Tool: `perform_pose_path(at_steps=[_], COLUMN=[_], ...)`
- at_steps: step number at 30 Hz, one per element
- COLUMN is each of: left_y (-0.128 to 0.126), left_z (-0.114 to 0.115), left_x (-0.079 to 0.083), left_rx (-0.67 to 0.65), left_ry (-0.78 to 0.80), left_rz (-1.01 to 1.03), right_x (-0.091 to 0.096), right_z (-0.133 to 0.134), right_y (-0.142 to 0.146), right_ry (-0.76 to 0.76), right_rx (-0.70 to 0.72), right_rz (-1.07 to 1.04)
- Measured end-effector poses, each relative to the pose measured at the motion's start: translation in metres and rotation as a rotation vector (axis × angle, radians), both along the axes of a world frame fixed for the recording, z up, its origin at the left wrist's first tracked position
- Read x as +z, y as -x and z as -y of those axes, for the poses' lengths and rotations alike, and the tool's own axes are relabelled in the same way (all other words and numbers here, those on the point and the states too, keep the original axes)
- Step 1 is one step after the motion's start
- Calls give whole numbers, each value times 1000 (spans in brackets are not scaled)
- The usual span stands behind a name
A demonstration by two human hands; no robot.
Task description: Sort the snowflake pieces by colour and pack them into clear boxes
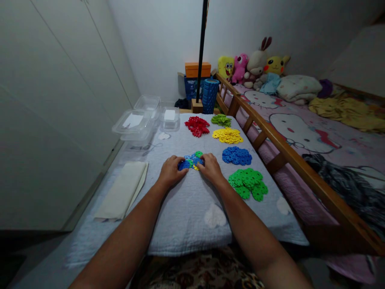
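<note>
My left hand and my right hand rest on a pale blue quilted cloth, one on each side of a small cluster of joined plastic flake pieces in blue, green and yellow. Both hands have their fingers curled and pressed onto that cluster. To the right lie sorted heaps of flakes: bright green, blue, yellow, light green and red.
Clear plastic boxes with lids stand at the back left. A folded cream cloth lies left. A bed with a wooden rail, plush toys and bedding runs along the right. A black pole and blue roller stand behind.
</note>
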State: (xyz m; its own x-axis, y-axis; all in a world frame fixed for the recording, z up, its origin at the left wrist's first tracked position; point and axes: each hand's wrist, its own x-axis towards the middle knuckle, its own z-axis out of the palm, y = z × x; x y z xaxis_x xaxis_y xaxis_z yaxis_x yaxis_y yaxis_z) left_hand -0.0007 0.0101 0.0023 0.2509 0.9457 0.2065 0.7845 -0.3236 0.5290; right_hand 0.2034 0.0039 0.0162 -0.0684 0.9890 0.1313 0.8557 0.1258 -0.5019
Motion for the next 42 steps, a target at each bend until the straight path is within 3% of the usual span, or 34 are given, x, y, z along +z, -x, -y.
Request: perform_pose_path(at_steps=[7, 14, 17, 21, 28, 33, 38, 42], left_y=[0, 1, 2, 2, 2, 2, 2, 1], left_z=[0, 0, -1, -1, 0, 0, 0, 1], left_x=[1, -1, -1, -1, 0, -1, -2, -1], left_rx=[-3, -1, -5, -11, -13, -20, -17, -12], left_ry=[9, 11, 5, 17, 12, 11, 12, 9], left_rz=[-8, -17, -13, -12, -3, 3, -6, -5], right_x=[10, 36, 36, 26, 16, 29, 41, 29], right_z=[-2, -21, -28, -33, -32, -25, -18, -11], right_y=[-21, -116, -152, -171, -171, -164, -114, -55], right_ry=[-27, -84, -105, -114, -166, -193, -130, -70], right_rx=[8, -256, -328, -404, -459, -449, -203, 87], right_rz=[-290, -246, -184, -153, 7, 23, -27, 21])
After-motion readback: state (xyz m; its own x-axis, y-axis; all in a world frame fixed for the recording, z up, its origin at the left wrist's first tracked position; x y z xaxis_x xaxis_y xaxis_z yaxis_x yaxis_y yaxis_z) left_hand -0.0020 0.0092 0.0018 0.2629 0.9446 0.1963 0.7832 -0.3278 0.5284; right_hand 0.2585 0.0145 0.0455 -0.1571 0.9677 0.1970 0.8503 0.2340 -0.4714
